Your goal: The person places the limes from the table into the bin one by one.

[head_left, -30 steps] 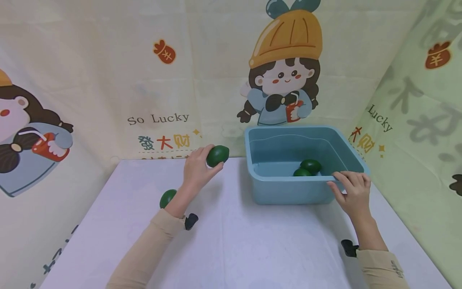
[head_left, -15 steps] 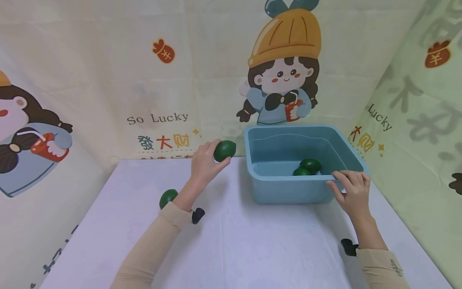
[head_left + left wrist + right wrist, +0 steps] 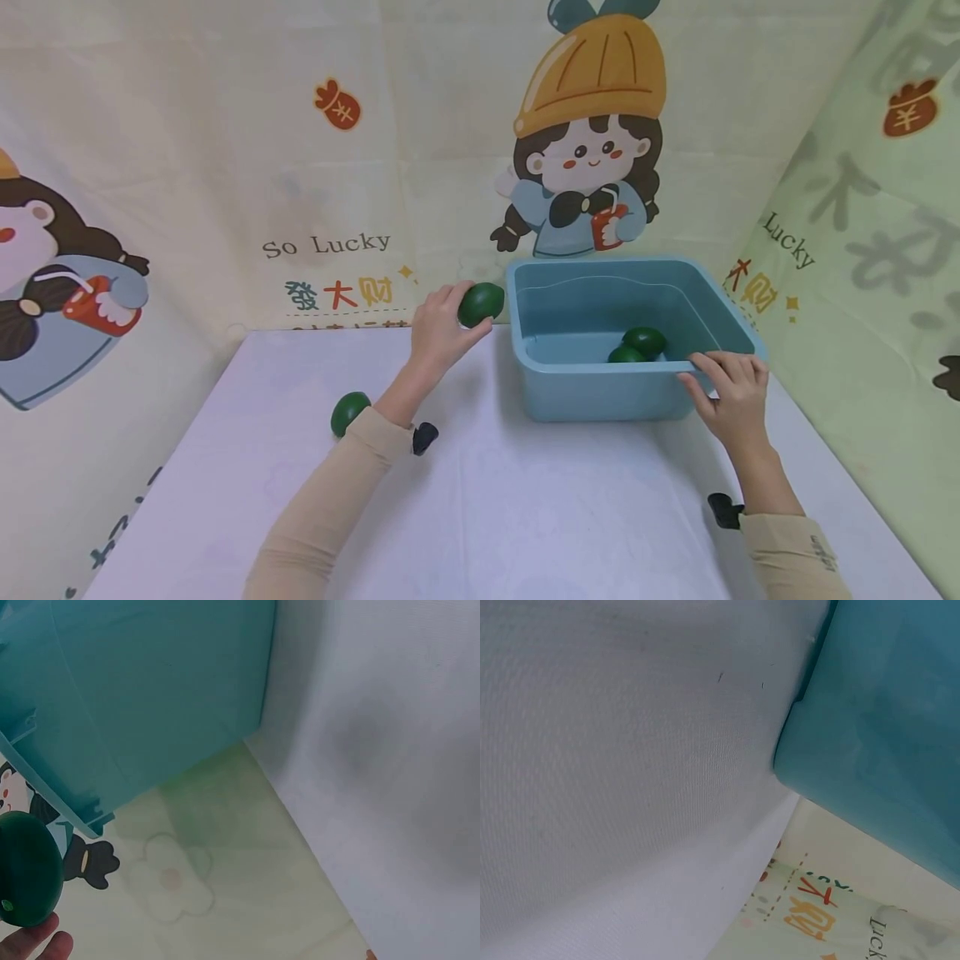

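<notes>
My left hand pinches a dark green, smooth, oval fruit that looks like an avocado, raised above the table just left of the bin. In the left wrist view, fingertips touch the end of this avocado beside the bin's rim. The light blue plastic bin stands at the back right. Two more avocados lie inside it, touching. My right hand grips the bin's near right rim, fingers over the edge and thumb outside. The right wrist view shows the bin's wall but no hand.
Another avocado lies on the white-covered table, by the left sleeve. Printed cloth walls enclose the table at the back and both sides.
My left hand has moved right and slightly up with its avocado, toward the bin's left rim. The right hand stays on the rim, and the avocados in the bin lie as before.
</notes>
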`<state>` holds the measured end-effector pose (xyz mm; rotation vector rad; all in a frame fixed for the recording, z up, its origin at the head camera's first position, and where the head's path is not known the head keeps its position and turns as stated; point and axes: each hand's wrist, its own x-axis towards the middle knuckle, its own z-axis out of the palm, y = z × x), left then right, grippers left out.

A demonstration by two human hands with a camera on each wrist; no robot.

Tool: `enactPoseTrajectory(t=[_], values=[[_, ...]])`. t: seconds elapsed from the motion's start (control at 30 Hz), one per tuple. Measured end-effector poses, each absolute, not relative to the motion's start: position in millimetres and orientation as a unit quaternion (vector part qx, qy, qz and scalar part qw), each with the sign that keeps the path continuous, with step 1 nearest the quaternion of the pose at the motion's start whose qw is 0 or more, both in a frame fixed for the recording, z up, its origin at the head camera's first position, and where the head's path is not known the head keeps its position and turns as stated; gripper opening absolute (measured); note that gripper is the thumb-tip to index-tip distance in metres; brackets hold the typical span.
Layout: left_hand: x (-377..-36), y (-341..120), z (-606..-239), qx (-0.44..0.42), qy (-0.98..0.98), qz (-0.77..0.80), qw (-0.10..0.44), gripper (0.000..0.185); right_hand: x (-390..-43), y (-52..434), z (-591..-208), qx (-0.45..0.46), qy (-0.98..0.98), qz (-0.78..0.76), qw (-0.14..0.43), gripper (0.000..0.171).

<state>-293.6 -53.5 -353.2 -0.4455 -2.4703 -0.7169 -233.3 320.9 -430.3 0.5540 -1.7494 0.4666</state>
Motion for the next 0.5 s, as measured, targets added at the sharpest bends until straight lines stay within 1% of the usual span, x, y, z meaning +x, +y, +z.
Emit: enactPoseTrajectory(t=[0.5], values=[[-301.7,-30.1,-348.6,-0.187,-0.910,-0.262,0.261,0.050,-233.8,321.1,-430.6,0.236,-0.750,0.201,0.585,0.048]])
